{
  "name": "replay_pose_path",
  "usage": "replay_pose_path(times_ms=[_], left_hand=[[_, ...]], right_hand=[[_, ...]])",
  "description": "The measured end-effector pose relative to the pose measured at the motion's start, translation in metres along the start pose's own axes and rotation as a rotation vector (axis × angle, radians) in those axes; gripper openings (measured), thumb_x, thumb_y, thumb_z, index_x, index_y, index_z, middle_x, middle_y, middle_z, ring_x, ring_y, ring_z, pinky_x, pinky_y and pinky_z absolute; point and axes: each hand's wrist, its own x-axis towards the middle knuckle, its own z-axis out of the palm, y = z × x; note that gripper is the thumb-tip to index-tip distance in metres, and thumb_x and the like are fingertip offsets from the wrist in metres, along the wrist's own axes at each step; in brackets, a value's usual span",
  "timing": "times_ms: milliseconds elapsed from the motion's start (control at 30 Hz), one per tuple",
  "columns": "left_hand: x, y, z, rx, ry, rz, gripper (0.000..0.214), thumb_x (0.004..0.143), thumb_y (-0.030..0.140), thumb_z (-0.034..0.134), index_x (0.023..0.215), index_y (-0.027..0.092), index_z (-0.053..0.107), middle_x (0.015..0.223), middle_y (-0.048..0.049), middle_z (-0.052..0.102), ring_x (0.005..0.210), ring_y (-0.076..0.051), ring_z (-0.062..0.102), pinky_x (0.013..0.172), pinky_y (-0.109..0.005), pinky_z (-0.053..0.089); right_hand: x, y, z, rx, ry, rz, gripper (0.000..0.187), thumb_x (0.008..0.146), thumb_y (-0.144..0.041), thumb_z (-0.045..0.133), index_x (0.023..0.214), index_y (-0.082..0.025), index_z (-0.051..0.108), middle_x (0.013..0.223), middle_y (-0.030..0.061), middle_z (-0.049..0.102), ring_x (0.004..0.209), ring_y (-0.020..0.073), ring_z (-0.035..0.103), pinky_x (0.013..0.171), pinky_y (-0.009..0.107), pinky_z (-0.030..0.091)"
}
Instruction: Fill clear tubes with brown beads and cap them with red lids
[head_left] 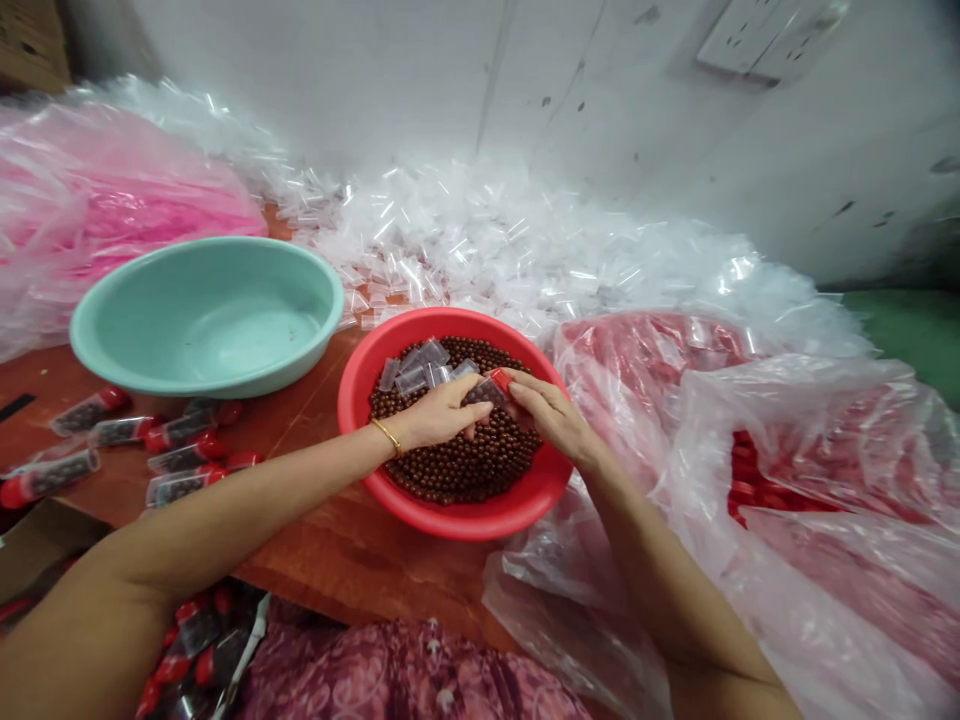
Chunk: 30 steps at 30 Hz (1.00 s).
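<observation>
A red basin [457, 525] holds many small brown balls [465, 465], with several clear empty tubes [427, 358] lying on top of them. Over these balls, my left hand [439, 412] is closed around a clear plastic tube [486, 393] with dark contents. The fingers of my right hand [551, 412] grip a red cap [500, 378] at the upper end of that tube. Whether the cap is fully seated cannot be made out.
A pale green basin [225, 335] stands at the left, near filled red-capped tubes [184, 430]. Heaps of clear tubes [525, 240] line the wall. Plastic bags of red caps [765, 470] lie at the right, and a pink bag [135, 210] at the far left.
</observation>
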Motion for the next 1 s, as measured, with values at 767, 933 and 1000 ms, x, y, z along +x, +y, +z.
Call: replay_pose_path(times_ms=[767,933,1000], left_hand=[[0.002,0.003,0.001,-0.124,0.012,-0.011,0.011,0.084,0.024,0.051,0.083,0.016,0.044,0.065,0.0062,0.048,0.049,-0.004,0.045,0.048,-0.018,0.037],[0.001,0.001,0.001,-0.138,0.036,-0.006,0.011,0.084,0.025,0.050,0.087,0.016,0.043,0.064,0.0067,0.047,0.050,-0.005,0.045,0.050,-0.019,0.037],[0.000,0.001,0.002,-0.119,0.028,-0.002,0.012,0.083,0.026,0.050,0.086,0.017,0.043,0.063,0.0068,0.046,0.050,-0.006,0.045,0.049,-0.020,0.037]], right_hand=[[-0.007,0.016,0.006,-0.911,0.381,-0.550,0.041,0.089,-0.013,0.041,0.128,-0.018,0.053,0.118,0.0105,0.067,0.105,0.0200,0.065,0.092,0.036,0.054],[-0.014,0.015,0.021,-1.043,0.491,-0.658,0.044,0.090,-0.010,0.040,0.133,-0.016,0.049,0.112,0.0102,0.070,0.092,0.0176,0.069,0.083,0.031,0.058],[-0.017,0.015,0.023,-1.062,0.517,-0.655,0.044,0.090,-0.010,0.041,0.132,-0.017,0.050,0.103,0.0089,0.072,0.079,0.0164,0.069,0.075,0.029,0.059]])
